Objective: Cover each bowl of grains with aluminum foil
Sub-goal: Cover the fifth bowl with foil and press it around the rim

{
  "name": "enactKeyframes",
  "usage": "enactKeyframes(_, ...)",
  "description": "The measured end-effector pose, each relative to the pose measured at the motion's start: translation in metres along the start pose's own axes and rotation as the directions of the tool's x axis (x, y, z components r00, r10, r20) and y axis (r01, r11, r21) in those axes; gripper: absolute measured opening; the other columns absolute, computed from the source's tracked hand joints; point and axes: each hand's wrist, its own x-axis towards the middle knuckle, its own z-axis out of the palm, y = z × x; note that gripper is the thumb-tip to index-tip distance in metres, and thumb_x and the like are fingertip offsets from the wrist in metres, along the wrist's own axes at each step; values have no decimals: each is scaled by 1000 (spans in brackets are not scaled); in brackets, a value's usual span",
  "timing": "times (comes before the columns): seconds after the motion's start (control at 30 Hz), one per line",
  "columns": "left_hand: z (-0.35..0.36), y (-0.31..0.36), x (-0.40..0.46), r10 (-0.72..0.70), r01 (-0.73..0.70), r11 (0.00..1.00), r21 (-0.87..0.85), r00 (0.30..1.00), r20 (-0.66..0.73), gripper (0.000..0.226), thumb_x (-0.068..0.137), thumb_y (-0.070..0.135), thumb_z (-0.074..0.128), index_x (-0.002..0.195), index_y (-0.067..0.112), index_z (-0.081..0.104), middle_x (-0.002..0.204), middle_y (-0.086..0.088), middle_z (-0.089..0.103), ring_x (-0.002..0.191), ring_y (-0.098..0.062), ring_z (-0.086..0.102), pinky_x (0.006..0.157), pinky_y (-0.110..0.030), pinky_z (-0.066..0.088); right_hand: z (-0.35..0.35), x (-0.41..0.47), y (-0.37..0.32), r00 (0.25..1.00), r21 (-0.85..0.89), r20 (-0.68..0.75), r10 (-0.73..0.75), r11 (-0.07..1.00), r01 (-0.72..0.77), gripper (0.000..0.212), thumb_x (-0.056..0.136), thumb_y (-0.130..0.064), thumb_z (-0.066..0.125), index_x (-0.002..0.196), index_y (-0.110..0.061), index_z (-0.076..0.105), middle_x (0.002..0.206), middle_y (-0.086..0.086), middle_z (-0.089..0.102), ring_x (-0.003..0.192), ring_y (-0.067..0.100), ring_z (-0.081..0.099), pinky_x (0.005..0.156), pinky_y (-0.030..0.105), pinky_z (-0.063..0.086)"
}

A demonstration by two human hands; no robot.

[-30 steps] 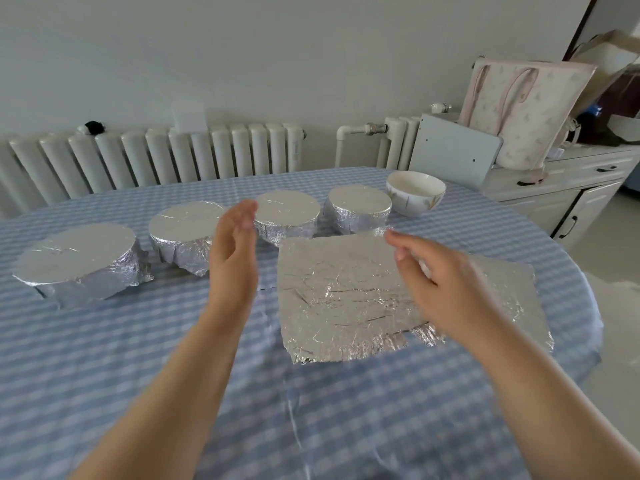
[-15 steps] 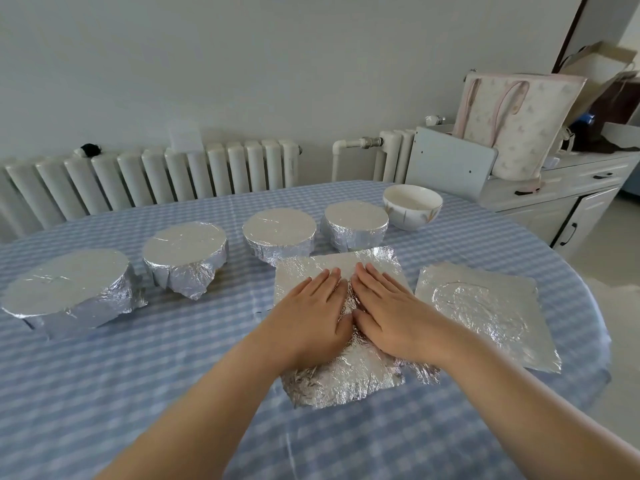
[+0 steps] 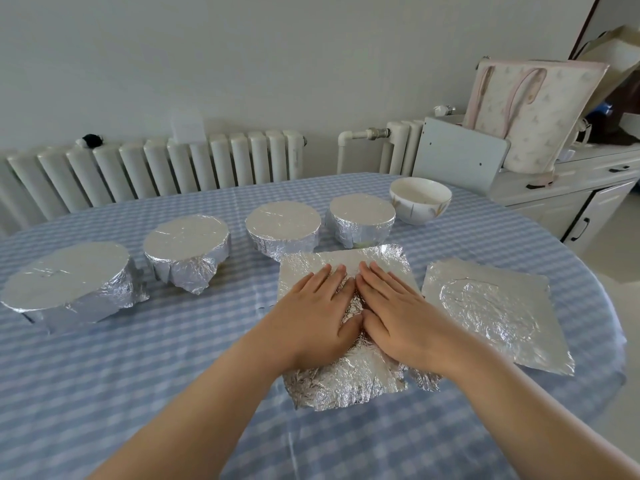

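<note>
now both the left hand [image 3: 313, 315] and right hand [image 3: 398, 311], raised a second ago, press flat on the crumpled foil sheet [image 3: 346, 379] near the uncovered bowl [image 3: 420, 199]; smoothing before covering it.

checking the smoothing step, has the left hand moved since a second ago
Yes. The left hand was raised on edge beside the foil sheet; it now lies flat on that sheet, down and rightward, next to the right hand.
</note>
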Motion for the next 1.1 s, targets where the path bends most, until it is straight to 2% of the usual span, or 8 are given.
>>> enactKeyframes(0.13,-3,-5,-1,-8,11,998,-70,999,47,79,93,67,12,156,19,5,164,2,-5,149,-16,-9,122,-41,6,-5,-4,-1,999,81,28,24,996,-27,58,103,-36,20,155,-16,3,162,-8,-12,146,3,-11,111,18,-9)
enactKeyframes(0.23,-6,-8,-2,3,4,991,-135,999,51,97,80,81,8,155,20,6,163,6,-5,149,-14,-8,121,-45,15,-6,-4,0,999,123,29,24,992,-27,58,103,-35,23,155,-17,6,162,-9,-8,146,2,-6,114,20,1)
enactKeyframes(0.43,-17,-6,-5,8,27,979,-201,986,169,129,55,92,35,155,21,-4,161,13,-14,146,-8,-15,120,-41,12,-2,-4,-3,999,133,-21,26,991,-23,57,103,-37,24,154,-14,13,162,-6,1,147,7,4,114,24,11)
enactKeyframes(0.63,-16,-6,-5,-3,43,976,-212,982,187,127,58,89,45,154,25,-8,160,12,-19,147,-11,-18,122,-42,3,-2,-4,-3,997,170,-38,60,984,-53,58,102,-44,25,154,-20,17,162,-10,5,147,6,5,116,28,14)
enactKeyframes(0.77,-17,-6,-4,9,15,986,-164,989,148,128,58,89,43,154,23,-10,161,2,-16,147,-11,-19,116,-31,-13,-10,0,-1,998,226,-29,64,973,-56,61,101,-48,28,155,-26,12,161,-15,-3,146,-1,-5,118,29,6)
enactKeyframes(0.87,-18,-5,-5,5,18,984,-175,991,134,130,56,90,45,154,24,-11,162,2,-16,147,-11,-18,114,-29,-12,-13,2,2,999,262,-24,45,964,-37,72,94,-63,30,155,-30,10,160,-20,-5,144,-5,-7,122,34,8)
enactKeyframes(1.0,-16,-6,-6,2,26,977,-213,992,129,126,63,86,57,152,32,-13,162,8,-15,147,-11,-17,117,-34,-3,-7,4,3,999,254,2,36,966,-36,107,66,-91,19,154,-30,9,161,-17,6,146,3,10,118,33,18)
enactKeyframes(1.1,-16,-5,-6,-5,32,977,-212,992,127,124,63,85,58,153,33,-8,162,11,-11,148,-11,-13,119,-40,9,-1,4,9,997,402,-54,51,915,-25,113,61,-98,23,152,-32,17,158,-16,17,142,3,22,117,37,27)
